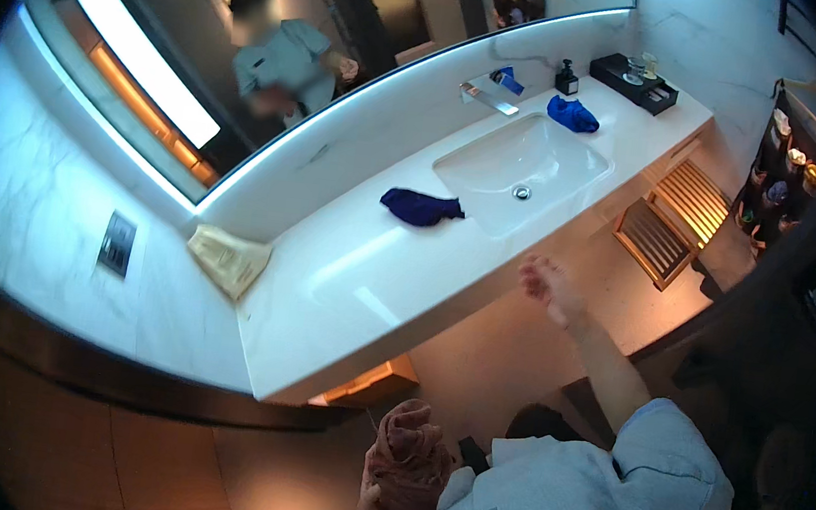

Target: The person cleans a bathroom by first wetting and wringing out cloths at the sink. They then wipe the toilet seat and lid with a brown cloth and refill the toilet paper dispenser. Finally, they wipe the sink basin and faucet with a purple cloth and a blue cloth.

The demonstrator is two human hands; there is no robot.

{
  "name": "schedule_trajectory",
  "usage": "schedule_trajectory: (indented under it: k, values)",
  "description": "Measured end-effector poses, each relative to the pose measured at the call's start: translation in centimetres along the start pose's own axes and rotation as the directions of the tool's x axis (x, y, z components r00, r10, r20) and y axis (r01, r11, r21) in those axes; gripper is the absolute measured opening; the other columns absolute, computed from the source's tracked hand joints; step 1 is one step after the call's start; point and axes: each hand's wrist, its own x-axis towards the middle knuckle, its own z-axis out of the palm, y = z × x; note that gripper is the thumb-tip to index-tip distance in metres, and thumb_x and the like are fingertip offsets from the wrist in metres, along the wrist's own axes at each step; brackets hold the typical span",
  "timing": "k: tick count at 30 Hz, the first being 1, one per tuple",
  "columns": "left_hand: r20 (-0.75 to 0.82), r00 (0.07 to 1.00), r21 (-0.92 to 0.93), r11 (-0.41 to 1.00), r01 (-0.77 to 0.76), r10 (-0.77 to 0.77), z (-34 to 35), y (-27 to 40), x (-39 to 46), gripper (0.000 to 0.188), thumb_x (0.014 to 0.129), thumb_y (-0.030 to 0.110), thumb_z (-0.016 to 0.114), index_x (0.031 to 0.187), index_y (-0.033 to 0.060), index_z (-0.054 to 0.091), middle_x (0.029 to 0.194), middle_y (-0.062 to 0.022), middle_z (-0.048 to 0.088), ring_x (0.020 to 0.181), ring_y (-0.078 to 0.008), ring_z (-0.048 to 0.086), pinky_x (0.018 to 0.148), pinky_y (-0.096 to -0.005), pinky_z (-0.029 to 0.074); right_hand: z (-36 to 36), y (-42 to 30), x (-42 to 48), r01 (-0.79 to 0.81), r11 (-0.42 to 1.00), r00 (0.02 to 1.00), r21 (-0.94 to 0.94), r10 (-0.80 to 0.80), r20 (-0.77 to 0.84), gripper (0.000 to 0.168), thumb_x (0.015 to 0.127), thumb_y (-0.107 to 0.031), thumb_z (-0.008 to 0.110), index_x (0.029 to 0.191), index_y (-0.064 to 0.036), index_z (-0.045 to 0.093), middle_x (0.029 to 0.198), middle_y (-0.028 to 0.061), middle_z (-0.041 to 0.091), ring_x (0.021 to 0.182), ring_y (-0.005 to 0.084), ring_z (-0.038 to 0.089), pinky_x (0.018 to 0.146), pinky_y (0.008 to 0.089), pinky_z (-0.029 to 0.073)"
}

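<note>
My left hand [372, 504], at the bottom of the view, is closed around a bunched reddish-brown cloth [412, 448]. My right hand [544, 282] is raised in front of the counter's front edge, fingers loosely apart and somewhat curled, with nothing seen in it. A dark blue cloth [421, 209] lies crumpled on the white countertop [346, 270], left of the sink basin [539, 160]. A brighter blue cloth [573, 114] lies behind the basin, right of the wall-mounted faucet [497, 101]. Neither blue cloth is touched by a hand.
A beige bag [228, 261] leans at the counter's left end. A black soap dispenser [567, 78] and a black tray box [631, 82] with glasses stand at the far right. A folding wooden rack [672, 225] and a hanging pocket organizer [783, 173] are beyond. A large mirror spans the wall.
</note>
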Motion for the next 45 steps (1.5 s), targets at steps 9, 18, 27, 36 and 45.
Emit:
schedule_trajectory:
  k: [9,18,27,36,45]
  values:
    - [-0.046,0.998,0.161,0.986,0.042,-0.035,5.8,3.8,23.7,0.046,0.080,0.006,0.060,0.123,0.0042,0.047,0.118,-0.0141,0.056,0.102,-0.0241,0.059,0.082,-0.0347,0.053,-10.0,-12.2,29.5,0.208,0.853,0.965,0.479,-0.097,-0.245,0.036,0.095,-0.025,0.056,0.123,-0.004,0.046,0.115,0.0155,0.053,0.103,0.0232,0.056,0.088,0.0323,0.050]
    - [-0.231,0.968,0.236,0.960,0.152,-0.096,15.1,6.4,43.9,0.043,0.076,-0.001,0.061,0.118,0.0026,0.051,0.117,-0.0136,0.056,0.101,-0.0226,0.058,0.080,-0.0327,0.052,-14.2,-13.7,63.2,0.102,0.840,0.929,0.533,0.111,-0.352,0.039,0.091,-0.023,0.062,0.120,-0.002,0.045,0.117,0.0157,0.050,0.100,0.0275,0.054,0.094,0.0375,0.044]
    - [-0.158,0.976,0.305,0.933,0.192,-0.149,17.3,8.8,50.6,0.041,0.073,-0.007,0.062,0.113,0.0010,0.055,0.116,-0.0131,0.056,0.100,-0.0212,0.058,0.078,-0.0306,0.052,-12.9,-14.7,57.1,0.002,0.951,0.978,0.308,0.063,-0.200,0.024,0.091,-0.019,0.061,0.111,-0.008,0.054,0.111,0.0070,0.060,0.100,0.0206,0.059,0.087,0.0328,0.048]
    - [0.631,0.767,0.524,0.664,-0.533,0.117,29.6,5.2,55.3,0.040,0.073,-0.011,0.059,0.111,-0.0024,0.053,0.110,-0.0105,0.057,0.098,-0.0193,0.057,0.072,-0.0287,0.050,-11.0,-16.0,36.3,-0.108,0.968,0.897,-0.228,0.194,0.398,0.043,0.089,-0.006,0.062,0.130,-0.006,0.050,0.123,0.0070,0.056,0.108,0.0162,0.057,0.094,0.0310,0.047]
    - [0.611,0.782,0.318,0.942,-0.106,-0.119,44.2,-12.4,58.6,0.061,0.089,0.009,0.055,0.142,0.0012,0.026,0.140,-0.0170,0.038,0.124,-0.0278,0.044,0.105,-0.0384,0.037,-22.5,-24.0,25.4,0.345,0.895,0.918,-0.283,-0.259,0.299,0.129,0.062,-0.031,0.088,0.149,-0.007,-0.005,0.152,0.0137,0.018,0.141,0.0232,0.019,0.114,0.0387,0.020]
